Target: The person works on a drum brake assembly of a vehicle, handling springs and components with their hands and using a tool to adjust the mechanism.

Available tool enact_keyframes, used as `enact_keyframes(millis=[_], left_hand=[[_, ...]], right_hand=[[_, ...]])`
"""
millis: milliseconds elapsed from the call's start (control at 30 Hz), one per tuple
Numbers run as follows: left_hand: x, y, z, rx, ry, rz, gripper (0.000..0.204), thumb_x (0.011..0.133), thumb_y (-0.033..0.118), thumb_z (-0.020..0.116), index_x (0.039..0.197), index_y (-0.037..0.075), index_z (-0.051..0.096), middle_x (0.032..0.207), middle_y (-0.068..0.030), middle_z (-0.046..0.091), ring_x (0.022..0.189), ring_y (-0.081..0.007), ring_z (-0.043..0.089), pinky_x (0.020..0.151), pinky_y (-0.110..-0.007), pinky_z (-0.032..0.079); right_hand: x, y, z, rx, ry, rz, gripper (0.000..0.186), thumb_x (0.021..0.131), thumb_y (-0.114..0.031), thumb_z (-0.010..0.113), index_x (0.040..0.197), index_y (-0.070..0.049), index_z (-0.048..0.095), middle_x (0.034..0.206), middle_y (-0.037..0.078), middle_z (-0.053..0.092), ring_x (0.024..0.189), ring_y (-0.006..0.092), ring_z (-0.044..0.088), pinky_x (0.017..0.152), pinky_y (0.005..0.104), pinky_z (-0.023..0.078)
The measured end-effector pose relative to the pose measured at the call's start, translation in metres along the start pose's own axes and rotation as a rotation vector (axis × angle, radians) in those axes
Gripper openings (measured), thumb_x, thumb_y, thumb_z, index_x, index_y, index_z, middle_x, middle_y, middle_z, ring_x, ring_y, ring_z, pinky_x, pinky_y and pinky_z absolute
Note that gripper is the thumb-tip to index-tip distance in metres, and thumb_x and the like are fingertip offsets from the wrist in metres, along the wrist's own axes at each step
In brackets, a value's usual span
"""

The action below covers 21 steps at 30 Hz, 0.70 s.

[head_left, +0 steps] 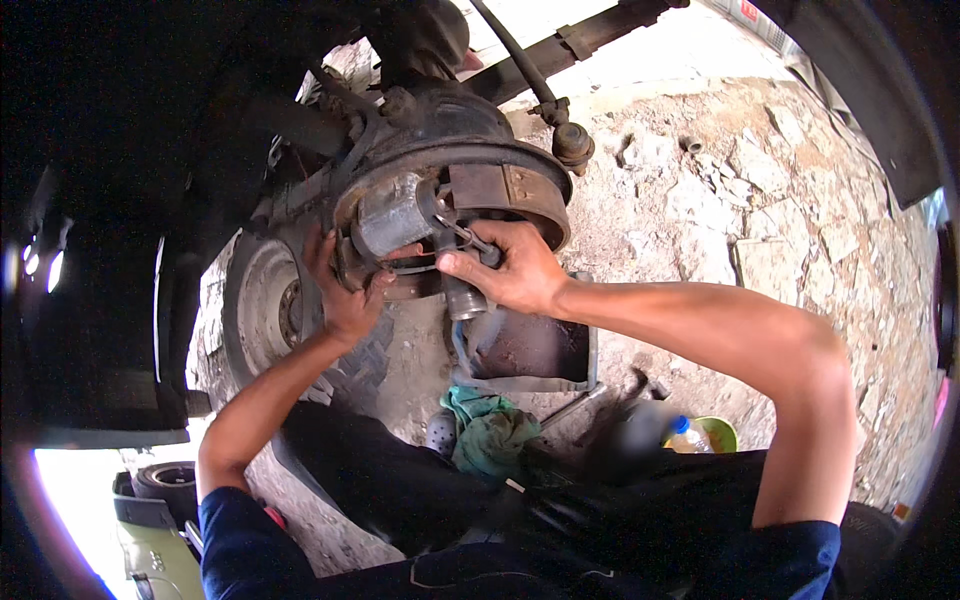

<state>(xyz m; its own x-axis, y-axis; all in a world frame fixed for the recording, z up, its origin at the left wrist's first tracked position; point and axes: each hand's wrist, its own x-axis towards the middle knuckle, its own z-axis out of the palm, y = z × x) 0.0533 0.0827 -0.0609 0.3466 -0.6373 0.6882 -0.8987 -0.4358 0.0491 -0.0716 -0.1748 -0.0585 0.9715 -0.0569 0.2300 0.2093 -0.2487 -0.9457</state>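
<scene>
A wheel brake assembly (455, 150) is exposed in front of me, its rusty curved brake shoe (505, 190) along the upper right. A silver, worn metal piece (390, 217) sits at its left. My left hand (345, 298) grips the assembly's lower left edge, fingers on the outside and thumb toward the middle. My right hand (515, 268) is closed around a slim dark metal tool (488, 250) beside the axle spindle (463, 298). The fingers partly cover this tool, so its exact kind is hidden.
Beneath the spindle stands a dark open box (535, 345). A green cloth (490, 430) lies nearer me, with a blue-capped bottle (688, 435) and a green bowl (720, 433) to the right. A tyred wheel (265, 305) is at left; broken stony ground (770, 200) spreads right.
</scene>
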Motion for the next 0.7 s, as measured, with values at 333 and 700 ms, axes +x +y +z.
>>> enact_keyframes(millis=[333, 700], left_hand=[[0.004, 0.027, -0.011, 0.108, -0.045, -0.14, 0.086, 0.079, 0.048, 0.074, 0.138, 0.003, 0.03, 0.146, -0.0265, 0.026, 0.134, -0.0433, 0.031, 0.107, -0.052, 0.032], [0.069, 0.191, -0.02, -0.116, 0.282, -0.605, 0.024, 0.088, 0.017, 0.069, 0.105, 0.001, 0.064, 0.092, -0.0112, 0.065, 0.086, -0.0235, 0.063, 0.077, -0.034, 0.049]], right_hand=[[0.009, 0.007, 0.021, 0.339, 0.115, -0.091, 0.034, 0.085, -0.032, 0.075, 0.087, 0.002, 0.07, 0.074, 0.002, 0.065, 0.073, 0.0054, 0.052, 0.068, 0.0267, 0.046], [0.002, 0.009, 0.028, 0.305, 0.256, 0.014, 0.045, 0.073, -0.039, 0.083, 0.077, 0.003, 0.067, 0.066, 0.009, 0.066, 0.064, 0.0092, 0.055, 0.061, 0.0321, 0.047]])
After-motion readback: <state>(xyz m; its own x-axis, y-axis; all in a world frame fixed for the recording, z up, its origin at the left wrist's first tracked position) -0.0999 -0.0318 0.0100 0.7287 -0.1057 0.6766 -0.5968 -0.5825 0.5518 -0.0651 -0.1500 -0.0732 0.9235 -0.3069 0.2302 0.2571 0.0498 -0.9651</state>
